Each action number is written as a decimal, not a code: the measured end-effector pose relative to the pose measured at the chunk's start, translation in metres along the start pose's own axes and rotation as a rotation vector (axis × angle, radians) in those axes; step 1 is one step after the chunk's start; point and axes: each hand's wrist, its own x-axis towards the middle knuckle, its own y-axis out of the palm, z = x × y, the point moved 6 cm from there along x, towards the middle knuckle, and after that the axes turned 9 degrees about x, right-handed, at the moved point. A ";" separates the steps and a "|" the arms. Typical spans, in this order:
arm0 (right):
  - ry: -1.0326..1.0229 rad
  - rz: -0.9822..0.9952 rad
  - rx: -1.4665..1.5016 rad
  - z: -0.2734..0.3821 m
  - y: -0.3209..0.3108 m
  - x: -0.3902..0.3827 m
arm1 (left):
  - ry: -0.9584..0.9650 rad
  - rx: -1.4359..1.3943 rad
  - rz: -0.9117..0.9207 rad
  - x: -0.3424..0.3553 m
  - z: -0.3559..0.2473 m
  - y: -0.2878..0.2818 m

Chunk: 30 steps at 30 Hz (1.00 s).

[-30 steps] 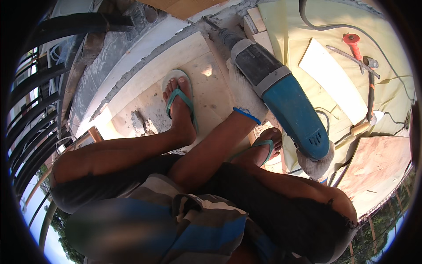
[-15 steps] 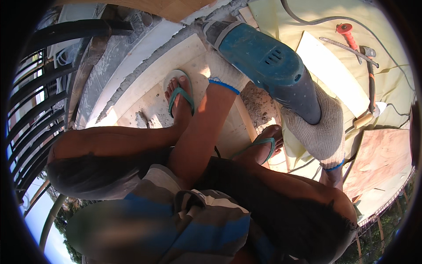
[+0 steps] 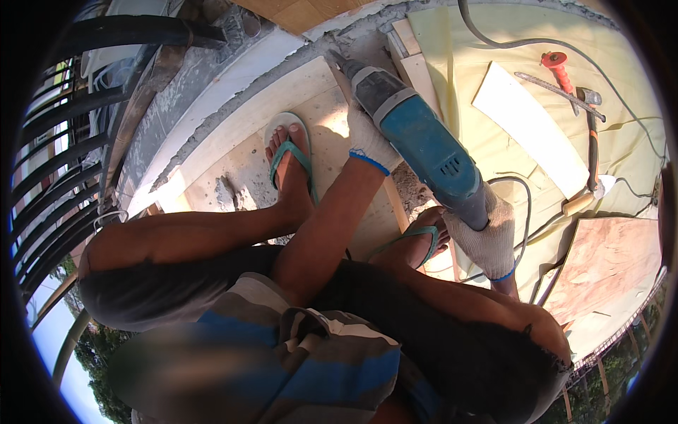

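I am squatting and hold a blue and grey power drill (image 3: 424,145) in both gloved hands. My left hand (image 3: 369,138), in a white knit glove with a blue cuff, wraps the grey front part just behind the nose. My right hand (image 3: 487,237), gloved the same way, grips the rear handle. The drill's nose points up and left, to the rough concrete strip (image 3: 353,35) at the end of a pale wooden board (image 3: 240,134). My feet, in teal flip-flops, rest on the boards: the left foot (image 3: 286,166) and the right foot (image 3: 417,244).
A pale yellow sheet (image 3: 466,56) at the right carries a white tile piece (image 3: 530,134), a red-handled tool (image 3: 558,63), a hammer (image 3: 590,141) and a grey cable (image 3: 508,49). A plywood sheet (image 3: 607,261) lies lower right. Black railing bars (image 3: 49,162) run along the left.
The drill swung from the right side up and to the left. Both hands now grip it, and its nose has come to the concrete strip by the board's end.
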 end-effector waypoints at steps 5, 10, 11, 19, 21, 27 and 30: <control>-0.093 -0.028 -0.149 0.015 -0.001 0.008 | -0.004 -0.001 -0.078 -0.001 -0.001 0.009; -0.092 0.081 -0.282 0.050 -0.010 0.040 | -0.007 -0.109 -0.019 0.013 -0.014 0.026; -0.038 0.121 -0.352 0.058 -0.014 0.049 | -0.026 -0.165 0.031 0.018 -0.017 0.032; 0.118 0.006 -0.264 0.112 -0.022 0.068 | 0.043 -0.233 0.077 0.034 -0.029 0.048; 0.155 -0.001 -0.279 0.112 -0.020 0.070 | 0.007 -0.243 0.092 0.036 -0.030 0.047; 0.157 -0.002 -0.101 0.140 -0.007 0.071 | -0.120 -0.358 0.332 0.038 -0.044 0.046; -0.014 -0.030 -0.138 0.162 0.003 0.064 | -0.102 -0.306 0.313 0.043 -0.050 0.043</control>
